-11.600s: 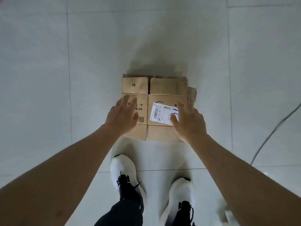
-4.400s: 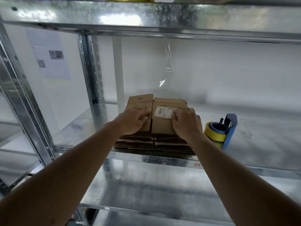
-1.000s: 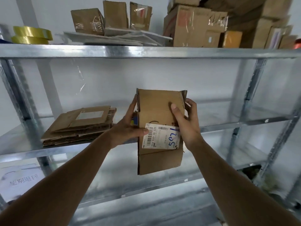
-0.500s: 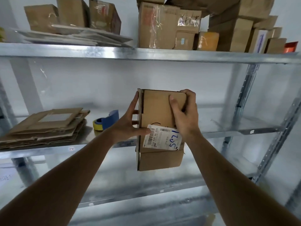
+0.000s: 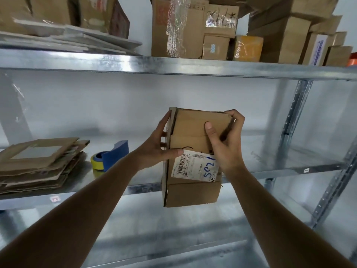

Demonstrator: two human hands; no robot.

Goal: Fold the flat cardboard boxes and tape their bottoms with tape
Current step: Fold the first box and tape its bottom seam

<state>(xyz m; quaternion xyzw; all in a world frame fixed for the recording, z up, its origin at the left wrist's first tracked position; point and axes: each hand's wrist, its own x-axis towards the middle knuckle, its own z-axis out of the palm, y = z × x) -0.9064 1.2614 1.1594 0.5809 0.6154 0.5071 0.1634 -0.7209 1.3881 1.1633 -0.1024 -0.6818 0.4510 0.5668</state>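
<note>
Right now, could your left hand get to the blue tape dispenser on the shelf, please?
Probably yes, once freed. The tape dispenser sits in the open on the shelf with nothing between it and the left hand. But that hand and the right hand both grip the cardboard box.

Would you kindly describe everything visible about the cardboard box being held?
The cardboard box is brown, worn corrugated card, held upright in the air before the metal shelf. A white label with a barcode and blue handwriting sits on its front. The left hand grips its left edge, thumb on the label; the right hand grips the top right corner.
</note>
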